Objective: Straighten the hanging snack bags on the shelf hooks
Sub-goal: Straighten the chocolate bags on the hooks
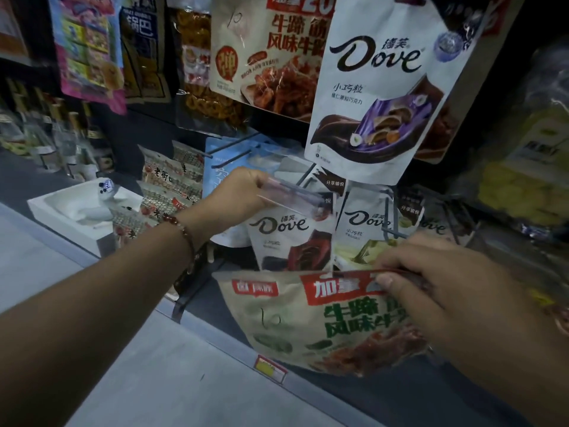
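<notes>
My left hand [238, 192] grips the clear plastic tag [292, 195] at the tip of a shelf hook, just above a white Dove bag with red print [286, 238]. My right hand [446, 291] pinches the top edge of a beige beef-snack bag with green lettering [308, 322], held low in front of the shelf and tilted. A second Dove bag with green print [363, 232] hangs beside the first. A large white Dove bag with purple print [378, 87] hangs above, and a matching beef-snack bag with red lettering [271, 53] hangs to its left.
Several other snack bags hang at upper left, among them a pink bag [89, 47] and a clear pretzel bag [200, 66]. A white box [77, 211] stands at the left on the grey counter [138, 365]. Yellow packs [523, 186] fill the right side. Bare black hooks [455, 217] stick out at right.
</notes>
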Available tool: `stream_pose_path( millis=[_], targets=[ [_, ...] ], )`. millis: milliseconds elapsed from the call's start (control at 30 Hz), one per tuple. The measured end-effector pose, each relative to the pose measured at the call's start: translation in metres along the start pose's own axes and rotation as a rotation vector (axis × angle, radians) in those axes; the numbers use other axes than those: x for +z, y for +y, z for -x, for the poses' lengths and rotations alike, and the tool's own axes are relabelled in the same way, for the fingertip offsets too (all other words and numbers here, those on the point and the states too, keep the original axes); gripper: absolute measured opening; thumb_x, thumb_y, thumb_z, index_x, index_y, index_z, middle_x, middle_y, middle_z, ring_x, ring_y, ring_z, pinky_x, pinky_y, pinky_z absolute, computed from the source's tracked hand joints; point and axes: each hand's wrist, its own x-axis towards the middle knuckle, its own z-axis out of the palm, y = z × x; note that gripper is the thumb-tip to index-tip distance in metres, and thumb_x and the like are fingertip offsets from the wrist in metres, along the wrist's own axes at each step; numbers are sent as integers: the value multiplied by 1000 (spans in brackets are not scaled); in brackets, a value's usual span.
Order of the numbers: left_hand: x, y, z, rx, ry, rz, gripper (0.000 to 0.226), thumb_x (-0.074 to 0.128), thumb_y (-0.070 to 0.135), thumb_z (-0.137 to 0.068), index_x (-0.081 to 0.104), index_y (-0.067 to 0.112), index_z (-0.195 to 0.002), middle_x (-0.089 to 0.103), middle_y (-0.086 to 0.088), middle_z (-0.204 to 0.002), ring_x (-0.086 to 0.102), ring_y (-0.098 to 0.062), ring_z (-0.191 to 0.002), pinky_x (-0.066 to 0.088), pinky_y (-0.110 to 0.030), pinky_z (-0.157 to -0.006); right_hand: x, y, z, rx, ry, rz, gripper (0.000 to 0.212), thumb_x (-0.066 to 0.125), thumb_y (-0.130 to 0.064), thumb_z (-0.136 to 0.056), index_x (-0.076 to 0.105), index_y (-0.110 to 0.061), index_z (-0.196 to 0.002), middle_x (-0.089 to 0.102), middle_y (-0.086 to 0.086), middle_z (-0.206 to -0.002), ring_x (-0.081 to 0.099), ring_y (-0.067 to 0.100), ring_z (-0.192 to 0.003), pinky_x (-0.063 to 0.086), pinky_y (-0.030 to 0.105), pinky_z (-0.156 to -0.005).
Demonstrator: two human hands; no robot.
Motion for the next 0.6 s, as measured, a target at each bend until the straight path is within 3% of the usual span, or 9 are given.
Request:
stream_pose_path(
  millis=[67, 167, 267, 333, 400, 433, 533, 600],
  targets=[
    [5, -2, -3, 21, -30, 55, 14, 81, 17, -80, 80, 18, -94, 77, 0, -92, 73, -14, -89, 57, -29, -82, 1, -2, -1, 9, -25, -10, 15, 50, -40, -89, 64, -37, -83, 54, -22, -80, 52, -2, -85, 37, 20, -63],
    [12, 0, -5, -12, -12, 97, 10, 79, 16, -80, 78, 26, -83, 77, 4, -81, 72, -7, -77, 55, -19, -70, -1, -3, -3, 22, -16, -33, 14, 53, -37, -89, 65, -35, -83, 57, -20, -83, 54, -1, -84, 41, 22, -66],
    [9, 0, -8, -88, -59, 134, 14, 79, 21, -81, 79, 17, -94, 77, -5, -93, 72, -17, -87, 56, -28, -81, -4, 0, -4, 40, 4, -55, 14, 54, -37, -89, 66, -33, -84, 59, -19, -84, 55, -1, -85, 45, 26, -69],
    [8, -2, -8, -165, -46, 162, 7, 72, 12, -86, 76, 10, -91, 74, -11, -84, 70, -19, -75, 55, -27, -70, -5, 1, -4, 49, 9, -62, 16, 53, -39, -88, 67, -33, -84, 60, -19, -84, 55, -1, -84, 45, 27, -69],
    [11, -8, -8, -84, 48, -26, 13, 62, -2, -88, 72, 6, -89, 70, -8, -76, 68, -12, -68, 50, -21, -57, -3, 2, -3, 63, 6, -70, 15, 53, -39, -88, 67, -33, -84, 60, -20, -83, 54, -3, -84, 43, 23, -68],
    [14, -14, -9, -10, 101, -117, 17, 60, -4, -86, 73, 6, -92, 71, -9, -79, 70, -16, -73, 52, -24, -59, 0, 2, -3, 73, 2, -74, 14, 54, -38, -89, 67, -33, -84, 59, -20, -82, 54, -3, -85, 42, 21, -67],
    [23, -23, -2, 112, 191, -350, 34, 45, 9, -78, 74, 18, -92, 72, -5, -88, 67, -24, -87, 55, -43, -74, 8, 3, -1, 88, -1, -65, 12, 55, -36, -92, 65, -34, -85, 57, -20, -83, 51, -4, -88, 39, 17, -66],
    [27, -25, 4, 178, 197, -625, 43, 38, 18, -80, 71, 23, -107, 69, -6, -111, 60, -28, -106, 50, -49, -90, 11, 4, 1, 98, 16, -67, 12, 55, -35, -92, 65, -35, -86, 56, -19, -84, 51, -3, -87, 39, 17, -67]
  ],
)
